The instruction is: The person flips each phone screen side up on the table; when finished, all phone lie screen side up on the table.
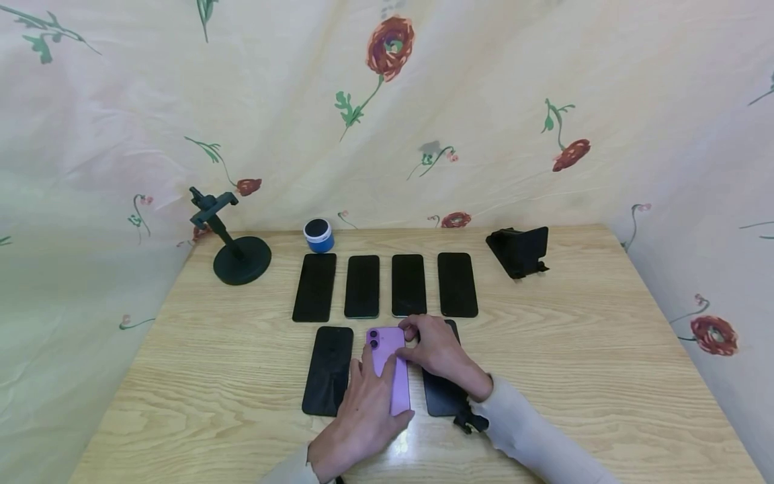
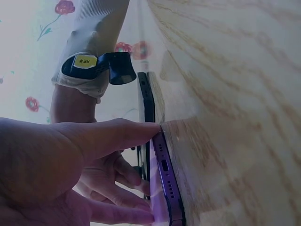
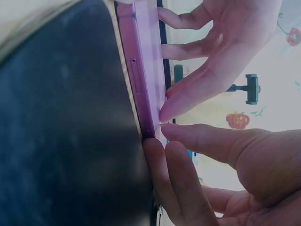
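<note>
A purple phone (image 1: 399, 390) lies on the table, its camera side up. My left hand (image 1: 367, 410) is spread over it, nearly straight fingertips resting on its back. The left thumb touches the corner of its port end, as the left wrist view shows with the purple phone (image 2: 165, 174). At its upper right edge, my right hand (image 1: 438, 346) pinches the purple phone, with the thumb on its back and curled fingers at its side. Beneath the right hand lies a dark phone (image 1: 444, 396). Another black phone (image 1: 328, 370) lies left of the purple one.
Several black phones form a row behind, among them a black phone (image 1: 457, 285). A round-based phone stand (image 1: 242, 261) is at the back left, a folding stand (image 1: 525, 252) at the back right. A blue-and-white round container (image 1: 319, 236) stands near the wall cloth (image 1: 290, 101).
</note>
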A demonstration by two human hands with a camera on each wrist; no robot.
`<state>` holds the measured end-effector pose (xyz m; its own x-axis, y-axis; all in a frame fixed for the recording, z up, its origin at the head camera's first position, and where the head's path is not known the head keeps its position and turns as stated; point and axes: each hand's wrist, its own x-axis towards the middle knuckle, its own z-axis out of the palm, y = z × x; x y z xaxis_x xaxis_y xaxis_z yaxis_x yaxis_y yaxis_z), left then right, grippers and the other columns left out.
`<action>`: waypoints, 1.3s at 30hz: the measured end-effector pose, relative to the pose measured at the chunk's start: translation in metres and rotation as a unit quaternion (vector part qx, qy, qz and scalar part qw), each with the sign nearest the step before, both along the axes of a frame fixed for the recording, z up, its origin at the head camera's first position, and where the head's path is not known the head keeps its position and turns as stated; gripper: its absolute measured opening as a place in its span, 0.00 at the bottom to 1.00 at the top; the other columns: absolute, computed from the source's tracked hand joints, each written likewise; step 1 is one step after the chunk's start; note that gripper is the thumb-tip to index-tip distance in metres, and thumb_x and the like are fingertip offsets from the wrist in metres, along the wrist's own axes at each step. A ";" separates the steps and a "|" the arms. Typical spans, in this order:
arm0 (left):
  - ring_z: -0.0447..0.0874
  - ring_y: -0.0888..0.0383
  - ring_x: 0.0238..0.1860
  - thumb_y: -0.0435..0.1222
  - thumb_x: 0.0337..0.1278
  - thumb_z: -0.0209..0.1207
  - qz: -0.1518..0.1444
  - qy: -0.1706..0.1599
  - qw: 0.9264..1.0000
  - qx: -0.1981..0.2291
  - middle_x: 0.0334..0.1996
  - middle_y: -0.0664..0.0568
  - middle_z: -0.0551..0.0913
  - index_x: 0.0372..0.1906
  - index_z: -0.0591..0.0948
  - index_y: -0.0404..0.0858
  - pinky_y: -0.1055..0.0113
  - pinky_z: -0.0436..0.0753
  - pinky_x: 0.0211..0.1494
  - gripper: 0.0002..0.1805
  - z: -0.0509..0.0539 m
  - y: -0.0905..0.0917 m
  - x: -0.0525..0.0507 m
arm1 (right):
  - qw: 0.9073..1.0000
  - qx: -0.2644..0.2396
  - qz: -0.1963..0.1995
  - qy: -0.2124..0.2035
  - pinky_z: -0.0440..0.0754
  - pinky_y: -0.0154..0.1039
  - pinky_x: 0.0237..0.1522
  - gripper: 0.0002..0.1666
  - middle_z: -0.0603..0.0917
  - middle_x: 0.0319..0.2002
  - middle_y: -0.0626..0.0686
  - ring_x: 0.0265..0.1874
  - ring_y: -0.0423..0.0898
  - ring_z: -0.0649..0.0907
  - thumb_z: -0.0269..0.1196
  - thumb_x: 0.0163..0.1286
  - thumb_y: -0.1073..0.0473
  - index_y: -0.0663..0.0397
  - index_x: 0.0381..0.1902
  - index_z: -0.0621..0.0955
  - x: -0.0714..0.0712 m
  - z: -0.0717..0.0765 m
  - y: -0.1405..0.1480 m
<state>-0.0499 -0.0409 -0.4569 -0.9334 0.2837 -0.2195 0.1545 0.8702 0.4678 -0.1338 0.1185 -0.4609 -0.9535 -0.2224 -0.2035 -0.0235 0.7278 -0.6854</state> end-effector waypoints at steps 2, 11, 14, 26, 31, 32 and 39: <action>0.65 0.30 0.68 0.52 0.49 0.77 0.000 -0.001 1.000 0.001 0.79 0.26 0.53 0.76 0.69 0.36 0.40 0.85 0.56 0.52 0.000 0.000 0.000 | 1.000 0.002 0.000 0.000 0.78 0.41 0.44 0.24 0.85 0.37 0.51 0.36 0.45 0.79 0.78 0.59 0.60 0.57 0.53 0.86 0.000 0.000 0.000; 0.67 0.35 0.64 0.52 0.48 0.77 -0.007 0.016 1.000 0.000 0.78 0.26 0.53 0.76 0.70 0.34 0.48 0.88 0.52 0.51 -0.003 -0.001 0.002 | 1.000 0.002 -0.003 -0.005 0.79 0.44 0.48 0.22 0.86 0.39 0.51 0.38 0.45 0.79 0.77 0.61 0.60 0.56 0.53 0.86 0.001 0.000 0.001; 0.67 0.37 0.63 0.52 0.48 0.76 -0.008 0.012 1.000 0.003 0.78 0.28 0.53 0.76 0.69 0.35 0.49 0.88 0.51 0.52 -0.003 -0.002 0.002 | 1.000 -0.003 -0.003 0.001 0.80 0.43 0.47 0.21 0.87 0.38 0.51 0.38 0.45 0.80 0.77 0.61 0.61 0.56 0.53 0.86 0.001 0.000 0.002; 0.68 0.39 0.64 0.54 0.51 0.72 -0.023 0.003 0.999 0.030 0.77 0.31 0.57 0.78 0.66 0.38 0.49 0.86 0.54 0.52 -0.004 -0.011 0.001 | 0.995 -0.100 -0.015 -0.029 0.84 0.33 0.27 0.21 0.87 0.40 0.55 0.22 0.39 0.86 0.71 0.66 0.67 0.60 0.57 0.83 0.004 0.000 0.007; 0.68 0.40 0.66 0.55 0.53 0.70 -0.030 -0.005 0.999 0.045 0.78 0.33 0.57 0.80 0.64 0.39 0.47 0.85 0.57 0.52 -0.003 -0.015 0.002 | 0.989 -0.138 -0.017 -0.050 0.88 0.38 0.28 0.21 0.86 0.41 0.58 0.23 0.42 0.87 0.65 0.70 0.70 0.62 0.60 0.81 0.005 0.005 0.010; 0.68 0.40 0.66 0.55 0.54 0.70 -0.031 -0.007 0.998 0.046 0.78 0.34 0.57 0.80 0.63 0.40 0.47 0.85 0.58 0.52 -0.003 -0.015 0.002 | 0.988 -0.145 -0.017 -0.053 0.88 0.39 0.28 0.21 0.86 0.41 0.58 0.23 0.42 0.87 0.65 0.70 0.70 0.63 0.60 0.81 0.005 0.006 0.010; 0.71 0.44 0.67 0.57 0.58 0.66 -0.034 -0.019 0.997 0.070 0.80 0.37 0.56 0.83 0.59 0.43 0.48 0.83 0.60 0.52 0.000 -0.019 0.004 | 0.984 -0.170 -0.015 -0.044 0.88 0.41 0.27 0.19 0.86 0.39 0.60 0.22 0.42 0.87 0.61 0.71 0.72 0.65 0.60 0.80 0.007 0.010 0.011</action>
<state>-0.0458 -0.0601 -0.4572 -0.9024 0.3768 -0.2091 0.1907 0.7843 0.5904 -0.1267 0.1297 -0.4512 -0.9424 -0.2647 -0.2045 0.0647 0.4556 -0.8878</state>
